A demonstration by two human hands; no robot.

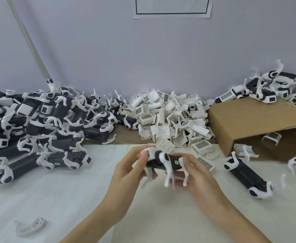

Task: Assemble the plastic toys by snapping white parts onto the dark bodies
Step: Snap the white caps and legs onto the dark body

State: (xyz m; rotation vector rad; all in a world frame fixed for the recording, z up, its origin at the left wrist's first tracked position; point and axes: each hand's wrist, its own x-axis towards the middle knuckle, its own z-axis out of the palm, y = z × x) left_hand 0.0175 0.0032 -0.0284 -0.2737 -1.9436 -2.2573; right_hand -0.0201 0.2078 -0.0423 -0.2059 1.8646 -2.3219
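A dark toy body (163,161) with white legs hanging down is held above the white table cover, in the middle of the view. My left hand (126,171) grips its left end, thumb on the white cap. My right hand (198,176) holds its right end from below and behind, fingers curled round it. A heap of loose white grille parts (170,116) lies just behind the hands. A large pile of dark bodies with white legs (38,120) fills the left.
An open cardboard box (252,120) lies on its side at the right, with more toys (269,88) on top. Another dark body (247,178) lies to the right of my hands. A single white leg part (31,226) rests at the front left.
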